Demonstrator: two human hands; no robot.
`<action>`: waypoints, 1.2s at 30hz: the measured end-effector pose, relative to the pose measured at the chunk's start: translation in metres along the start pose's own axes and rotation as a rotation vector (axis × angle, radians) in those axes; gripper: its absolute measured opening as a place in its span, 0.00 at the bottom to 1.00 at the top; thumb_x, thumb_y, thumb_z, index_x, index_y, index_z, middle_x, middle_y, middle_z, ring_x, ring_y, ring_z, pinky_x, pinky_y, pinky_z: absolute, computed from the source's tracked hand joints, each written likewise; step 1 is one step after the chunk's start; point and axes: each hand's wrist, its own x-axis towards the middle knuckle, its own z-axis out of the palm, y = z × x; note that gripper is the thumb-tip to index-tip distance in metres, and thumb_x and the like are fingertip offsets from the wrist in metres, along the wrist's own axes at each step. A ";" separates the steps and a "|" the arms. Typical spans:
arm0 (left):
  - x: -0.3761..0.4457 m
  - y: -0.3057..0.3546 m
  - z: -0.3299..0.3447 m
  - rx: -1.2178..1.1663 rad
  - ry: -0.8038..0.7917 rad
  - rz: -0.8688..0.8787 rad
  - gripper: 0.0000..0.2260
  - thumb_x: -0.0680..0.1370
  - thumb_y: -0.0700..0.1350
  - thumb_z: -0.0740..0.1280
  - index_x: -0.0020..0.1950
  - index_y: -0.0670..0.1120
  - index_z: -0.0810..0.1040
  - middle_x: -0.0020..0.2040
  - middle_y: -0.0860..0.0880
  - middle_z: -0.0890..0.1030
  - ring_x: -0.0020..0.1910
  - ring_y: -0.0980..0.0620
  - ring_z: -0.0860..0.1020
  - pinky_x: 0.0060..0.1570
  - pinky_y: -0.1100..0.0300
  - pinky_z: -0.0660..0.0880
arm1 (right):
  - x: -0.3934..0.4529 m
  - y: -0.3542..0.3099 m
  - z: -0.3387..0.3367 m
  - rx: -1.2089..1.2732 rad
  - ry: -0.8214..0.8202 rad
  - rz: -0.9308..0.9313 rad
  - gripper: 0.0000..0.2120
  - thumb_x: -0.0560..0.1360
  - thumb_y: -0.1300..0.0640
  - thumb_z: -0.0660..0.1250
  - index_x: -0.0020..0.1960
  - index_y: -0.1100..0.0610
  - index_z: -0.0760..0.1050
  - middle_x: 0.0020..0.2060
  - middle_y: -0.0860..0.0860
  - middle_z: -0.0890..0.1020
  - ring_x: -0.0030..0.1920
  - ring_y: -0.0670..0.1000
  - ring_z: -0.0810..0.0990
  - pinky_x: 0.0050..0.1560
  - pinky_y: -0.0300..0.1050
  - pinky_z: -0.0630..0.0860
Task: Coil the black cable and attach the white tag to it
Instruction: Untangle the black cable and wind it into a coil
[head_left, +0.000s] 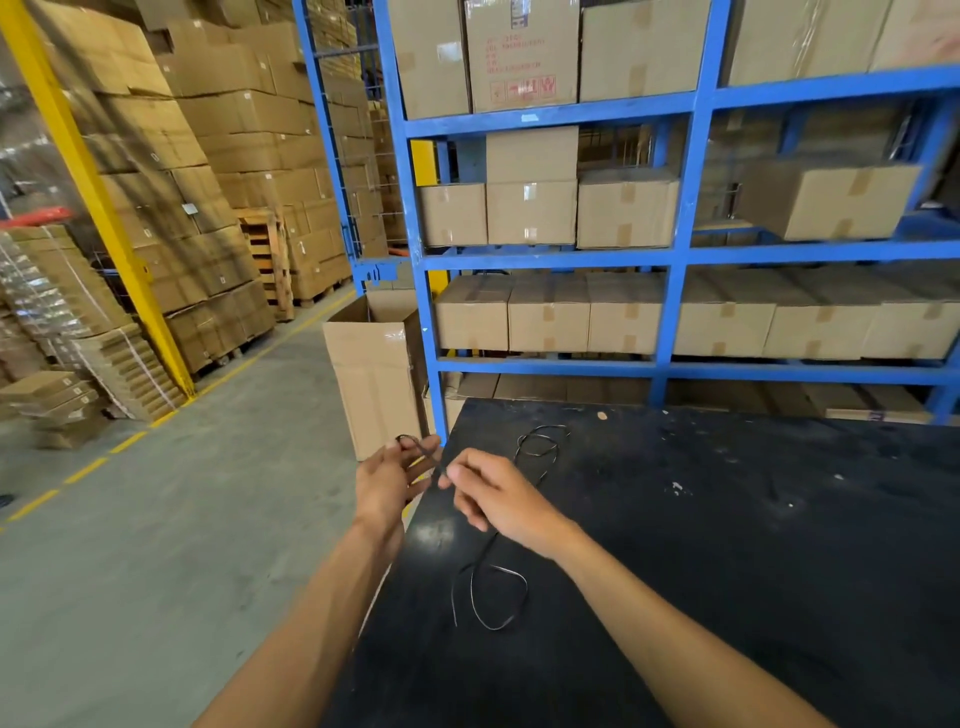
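Note:
A thin black cable (491, 597) lies in loose loops on the black table (727, 545), one loop near me and another (540, 444) farther back. My left hand (389, 480) holds one end of the cable, with a small loop sticking up over its fingers, just off the table's left edge. My right hand (498, 496) pinches the cable between thumb and forefinger, close beside the left hand. I see no white tag in view.
An open cardboard box (374, 379) stands on the floor by the table's far left corner. Blue shelving (675, 254) full of cartons rises behind the table. Stacked cartons and a yellow post (93, 197) line the concrete aisle at the left.

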 end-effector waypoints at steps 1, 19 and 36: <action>0.003 0.005 0.000 -0.046 0.000 -0.004 0.17 0.84 0.47 0.48 0.47 0.46 0.74 0.51 0.47 0.85 0.46 0.53 0.83 0.47 0.56 0.75 | -0.004 0.005 0.004 -0.012 -0.027 -0.015 0.11 0.85 0.57 0.56 0.50 0.61 0.74 0.29 0.49 0.72 0.26 0.48 0.67 0.32 0.40 0.68; -0.008 0.032 -0.011 0.517 -0.536 0.096 0.22 0.81 0.56 0.56 0.28 0.51 0.67 0.24 0.56 0.62 0.24 0.56 0.58 0.26 0.65 0.55 | 0.043 0.029 -0.047 -0.039 0.201 0.318 0.18 0.83 0.49 0.61 0.37 0.57 0.72 0.27 0.49 0.66 0.22 0.47 0.63 0.23 0.39 0.64; 0.031 0.060 -0.004 -0.371 -0.127 0.050 0.15 0.84 0.47 0.50 0.47 0.46 0.75 0.33 0.53 0.78 0.31 0.54 0.68 0.33 0.62 0.64 | 0.010 0.026 0.033 -0.172 -0.197 0.026 0.15 0.85 0.54 0.54 0.49 0.59 0.75 0.26 0.49 0.71 0.25 0.46 0.68 0.34 0.39 0.69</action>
